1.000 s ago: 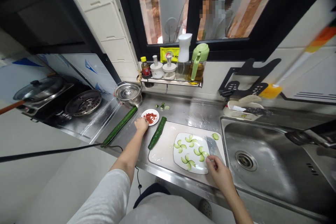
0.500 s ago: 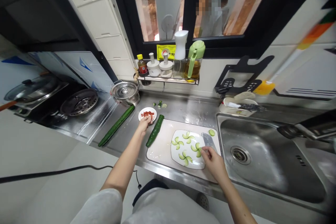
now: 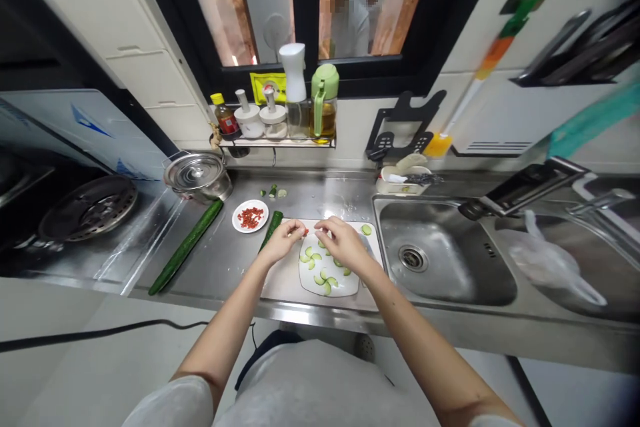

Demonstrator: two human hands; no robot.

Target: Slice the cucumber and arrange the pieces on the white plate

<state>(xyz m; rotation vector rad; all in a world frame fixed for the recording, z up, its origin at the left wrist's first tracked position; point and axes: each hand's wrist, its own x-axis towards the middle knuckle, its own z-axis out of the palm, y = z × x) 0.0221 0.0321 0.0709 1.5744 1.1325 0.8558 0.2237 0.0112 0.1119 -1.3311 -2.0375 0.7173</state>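
My left hand is closed in a pinch on a small red piece, which looks like a goji berry. It hovers above the far left corner of a white plate. My right hand faces it over the plate, thumb and forefinger slightly apart, with nothing visible between them. Thin cucumber slices are fanned into pinwheels on the plate, partly covered by my right hand. The plate rests on a pale cutting board. To the left stands a small white dish of red pieces.
One cucumber lies on the steel counter; another is partly behind my left arm. Cucumber ends lie farther back. A lidded pot stands left, a sink right. Bottles and jars line a rack below the window.
My left hand has left the red-piece dish and come right to the plate, carrying a red piece. My right hand has moved from the plate's right edge toward its far side. The view has shifted right.
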